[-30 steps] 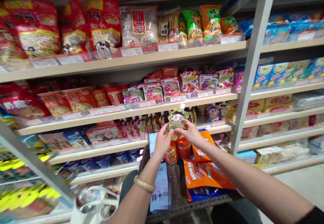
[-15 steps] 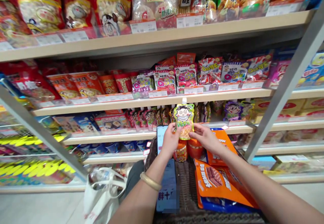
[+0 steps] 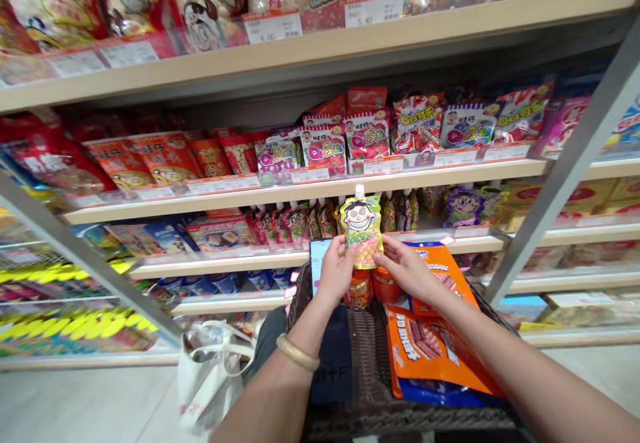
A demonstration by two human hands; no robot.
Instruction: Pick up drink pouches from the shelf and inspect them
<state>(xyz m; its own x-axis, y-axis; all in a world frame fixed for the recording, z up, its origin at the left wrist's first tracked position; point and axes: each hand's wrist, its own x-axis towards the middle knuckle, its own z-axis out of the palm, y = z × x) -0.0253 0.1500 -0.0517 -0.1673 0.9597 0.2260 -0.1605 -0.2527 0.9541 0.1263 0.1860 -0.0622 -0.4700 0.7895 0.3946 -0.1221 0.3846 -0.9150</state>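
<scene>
Between my two hands stands an upright spouted jelly pouch [image 3: 361, 223], green and yellow, with a white cap and a grinning cartoon face. My left hand [image 3: 338, 271] pinches its lower left edge, and a gold bangle [image 3: 297, 353] circles that wrist. At the lower right edge, my right hand [image 3: 404, 268] grips the pouch with thumb and fingers. Just beneath is a dark wicker basket [image 3: 370, 356]. In it are red-orange tubs [image 3: 359, 291], orange snack bags [image 3: 425, 343] and a phone [image 3: 318, 263] at the left, partly behind my left hand.
Shelves [image 3: 300, 193] of packaged snacks rise in front, with gummy candy bags [image 3: 367, 137] on the middle one. More spouted pouches [image 3: 297, 221] line the shelf below. A slanting grey post [image 3: 565, 163] stands right. A white carrier bag [image 3: 213, 369] is at the lower left.
The view has tipped down slightly, so the upper shelf sits higher in the picture. The pouch remains in both hands, and the phone's lower part looks darker.
</scene>
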